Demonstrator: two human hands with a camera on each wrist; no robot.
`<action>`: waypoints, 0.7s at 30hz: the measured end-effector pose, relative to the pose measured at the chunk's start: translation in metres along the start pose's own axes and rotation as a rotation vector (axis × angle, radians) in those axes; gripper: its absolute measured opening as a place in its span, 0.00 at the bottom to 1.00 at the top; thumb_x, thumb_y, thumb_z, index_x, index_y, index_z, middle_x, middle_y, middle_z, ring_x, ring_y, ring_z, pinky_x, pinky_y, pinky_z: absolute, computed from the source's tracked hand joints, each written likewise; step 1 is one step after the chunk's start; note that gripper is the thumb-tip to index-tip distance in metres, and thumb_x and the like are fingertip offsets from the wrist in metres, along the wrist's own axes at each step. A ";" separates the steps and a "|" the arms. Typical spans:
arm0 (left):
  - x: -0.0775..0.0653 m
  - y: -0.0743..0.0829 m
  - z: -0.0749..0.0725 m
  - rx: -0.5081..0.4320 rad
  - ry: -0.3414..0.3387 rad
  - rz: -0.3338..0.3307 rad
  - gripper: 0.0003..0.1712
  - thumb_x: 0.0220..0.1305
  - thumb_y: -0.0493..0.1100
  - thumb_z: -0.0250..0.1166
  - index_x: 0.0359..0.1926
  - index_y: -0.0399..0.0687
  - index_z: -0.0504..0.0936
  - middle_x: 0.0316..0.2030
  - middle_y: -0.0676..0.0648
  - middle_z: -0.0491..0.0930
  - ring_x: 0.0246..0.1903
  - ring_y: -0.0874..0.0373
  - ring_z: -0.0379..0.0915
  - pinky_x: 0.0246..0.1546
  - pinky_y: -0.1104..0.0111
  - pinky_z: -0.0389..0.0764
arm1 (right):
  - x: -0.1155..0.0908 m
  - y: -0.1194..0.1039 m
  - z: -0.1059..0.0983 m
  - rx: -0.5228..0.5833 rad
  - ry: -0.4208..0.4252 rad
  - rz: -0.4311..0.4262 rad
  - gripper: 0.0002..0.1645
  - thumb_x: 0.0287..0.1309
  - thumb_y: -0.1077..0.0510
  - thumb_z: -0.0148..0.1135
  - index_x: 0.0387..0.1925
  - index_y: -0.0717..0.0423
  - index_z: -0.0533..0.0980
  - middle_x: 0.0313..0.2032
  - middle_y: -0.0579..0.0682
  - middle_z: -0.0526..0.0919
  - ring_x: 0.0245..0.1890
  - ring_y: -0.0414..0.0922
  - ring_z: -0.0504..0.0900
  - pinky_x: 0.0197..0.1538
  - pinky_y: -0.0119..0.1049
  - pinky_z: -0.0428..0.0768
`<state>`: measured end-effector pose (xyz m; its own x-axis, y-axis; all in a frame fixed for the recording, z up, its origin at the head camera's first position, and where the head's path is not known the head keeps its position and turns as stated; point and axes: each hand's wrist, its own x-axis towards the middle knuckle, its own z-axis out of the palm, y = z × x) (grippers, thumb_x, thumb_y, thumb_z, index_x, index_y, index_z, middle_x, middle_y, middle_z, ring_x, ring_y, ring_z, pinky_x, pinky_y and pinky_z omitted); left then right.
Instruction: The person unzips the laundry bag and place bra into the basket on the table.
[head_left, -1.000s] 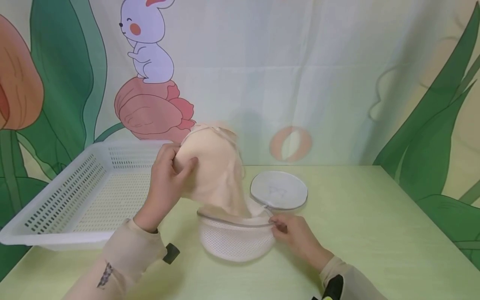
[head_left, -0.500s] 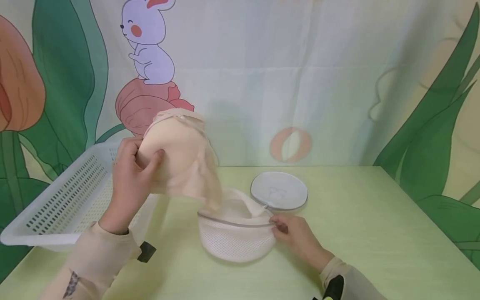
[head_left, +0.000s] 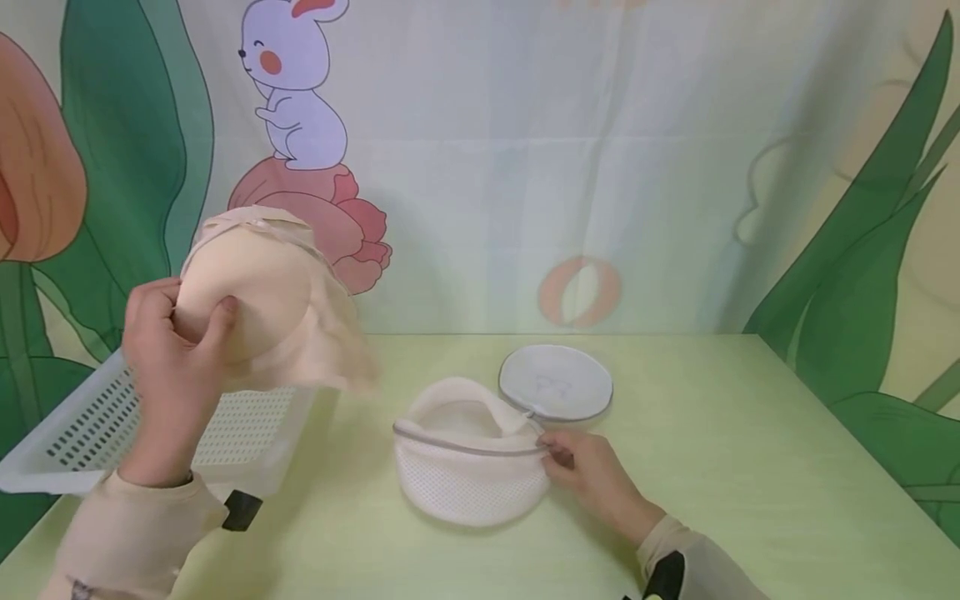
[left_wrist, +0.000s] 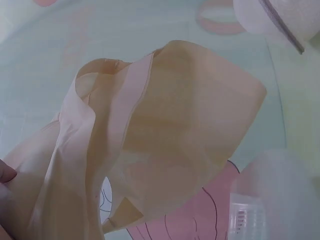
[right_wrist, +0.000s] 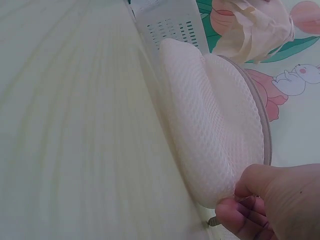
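A beige bra with smooth moulded cups hangs from my left hand, raised over the white basket. My thumb presses the front of a cup while the other fingers curl behind it. Its loose band fills much of the left wrist view. On the table a white mesh laundry bag stands unzipped, its round lid folded back behind it. My right hand pinches the bag's zipped rim at the right side, also seen in the right wrist view, where the mesh wall bulges inward.
A white perforated plastic basket stands at the table's left, partly hidden by my left hand and the bra. The pale green table meets a printed curtain at its back edge.
My left hand has carried the bra up and leftward, out of the mesh bag's opening to above the basket. My right hand has stayed on the bag's rim.
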<state>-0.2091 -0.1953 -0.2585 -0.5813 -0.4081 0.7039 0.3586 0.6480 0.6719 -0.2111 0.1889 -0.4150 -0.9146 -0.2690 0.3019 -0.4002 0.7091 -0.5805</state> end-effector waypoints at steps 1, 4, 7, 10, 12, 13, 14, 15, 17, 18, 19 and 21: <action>0.001 -0.001 -0.002 0.009 0.015 -0.011 0.20 0.63 0.42 0.63 0.43 0.27 0.71 0.40 0.75 0.59 0.42 0.80 0.55 0.38 0.77 0.58 | 0.000 0.000 0.000 -0.001 0.000 0.002 0.12 0.52 0.67 0.62 0.40 0.60 0.81 0.35 0.52 0.87 0.35 0.43 0.84 0.40 0.31 0.82; 0.005 -0.006 -0.009 0.035 0.051 -0.037 0.21 0.63 0.44 0.62 0.44 0.27 0.71 0.40 0.76 0.58 0.42 0.80 0.54 0.39 0.77 0.58 | 0.000 0.000 0.000 0.001 0.001 0.009 0.12 0.52 0.67 0.62 0.40 0.59 0.80 0.35 0.52 0.87 0.34 0.42 0.84 0.40 0.31 0.82; 0.008 -0.012 -0.016 0.074 0.081 -0.035 0.22 0.63 0.44 0.62 0.45 0.27 0.70 0.39 0.76 0.56 0.41 0.82 0.53 0.40 0.78 0.57 | 0.000 0.000 -0.001 0.004 0.001 0.009 0.12 0.52 0.67 0.62 0.40 0.60 0.80 0.36 0.52 0.87 0.35 0.43 0.84 0.40 0.32 0.82; 0.010 -0.018 -0.023 0.119 0.099 -0.012 0.22 0.63 0.43 0.61 0.45 0.26 0.70 0.38 0.76 0.54 0.41 0.84 0.50 0.41 0.78 0.55 | 0.000 0.000 -0.001 0.010 0.001 0.004 0.12 0.53 0.67 0.62 0.41 0.61 0.80 0.36 0.53 0.87 0.36 0.45 0.85 0.41 0.33 0.83; 0.011 -0.022 -0.027 0.148 0.101 0.007 0.21 0.63 0.43 0.61 0.46 0.25 0.71 0.38 0.76 0.53 0.41 0.85 0.48 0.41 0.78 0.54 | 0.000 0.000 -0.001 0.015 0.001 0.003 0.12 0.53 0.67 0.62 0.41 0.61 0.80 0.36 0.54 0.87 0.36 0.45 0.85 0.42 0.33 0.83; 0.011 -0.024 -0.030 0.159 0.100 0.001 0.22 0.63 0.43 0.61 0.47 0.26 0.71 0.38 0.76 0.52 0.40 0.85 0.48 0.41 0.78 0.54 | 0.000 0.000 -0.001 0.019 0.001 0.003 0.12 0.53 0.67 0.62 0.41 0.62 0.80 0.36 0.54 0.87 0.36 0.45 0.85 0.42 0.33 0.83; 0.012 -0.026 -0.032 0.168 0.102 -0.003 0.21 0.63 0.43 0.61 0.47 0.26 0.71 0.37 0.76 0.52 0.40 0.85 0.48 0.41 0.79 0.54 | 0.000 0.000 -0.001 0.021 0.000 0.003 0.12 0.53 0.67 0.62 0.41 0.62 0.80 0.36 0.54 0.87 0.36 0.45 0.85 0.41 0.33 0.83; 0.013 -0.028 -0.034 0.175 0.104 -0.004 0.21 0.63 0.42 0.61 0.47 0.27 0.72 0.37 0.76 0.52 0.40 0.85 0.48 0.41 0.79 0.54 | 0.000 0.000 -0.001 0.022 0.000 0.003 0.12 0.53 0.67 0.62 0.41 0.62 0.80 0.36 0.54 0.87 0.35 0.45 0.85 0.41 0.32 0.83; 0.014 -0.032 -0.038 0.200 0.101 -0.024 0.21 0.63 0.43 0.60 0.49 0.28 0.72 0.37 0.76 0.51 0.41 0.85 0.47 0.43 0.79 0.54 | -0.001 0.000 -0.002 0.026 -0.002 0.000 0.12 0.53 0.67 0.62 0.41 0.62 0.80 0.36 0.53 0.87 0.35 0.44 0.85 0.41 0.32 0.82; 0.015 -0.035 -0.040 0.215 0.097 -0.043 0.22 0.64 0.43 0.60 0.50 0.28 0.71 0.39 0.75 0.52 0.41 0.84 0.46 0.42 0.79 0.54 | -0.001 -0.001 -0.002 0.027 -0.003 0.002 0.12 0.53 0.67 0.62 0.42 0.62 0.80 0.36 0.53 0.87 0.35 0.44 0.84 0.41 0.32 0.82; 0.016 -0.037 -0.042 0.230 0.092 -0.071 0.23 0.64 0.44 0.60 0.52 0.30 0.71 0.40 0.75 0.53 0.41 0.84 0.46 0.43 0.79 0.55 | -0.001 -0.001 -0.002 0.025 -0.003 0.003 0.12 0.53 0.67 0.62 0.42 0.62 0.80 0.36 0.53 0.87 0.35 0.44 0.84 0.40 0.32 0.82; 0.017 -0.040 -0.046 0.254 0.071 -0.149 0.25 0.66 0.46 0.58 0.57 0.34 0.69 0.45 0.73 0.56 0.42 0.82 0.48 0.44 0.79 0.59 | -0.002 -0.001 -0.003 0.025 -0.004 -0.005 0.12 0.53 0.67 0.62 0.42 0.62 0.80 0.36 0.53 0.87 0.35 0.44 0.84 0.40 0.32 0.82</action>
<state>-0.1994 -0.2579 -0.2629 -0.5586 -0.5489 0.6219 0.0740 0.7138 0.6964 -0.2085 0.1906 -0.4123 -0.9129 -0.2750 0.3017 -0.4058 0.6915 -0.5976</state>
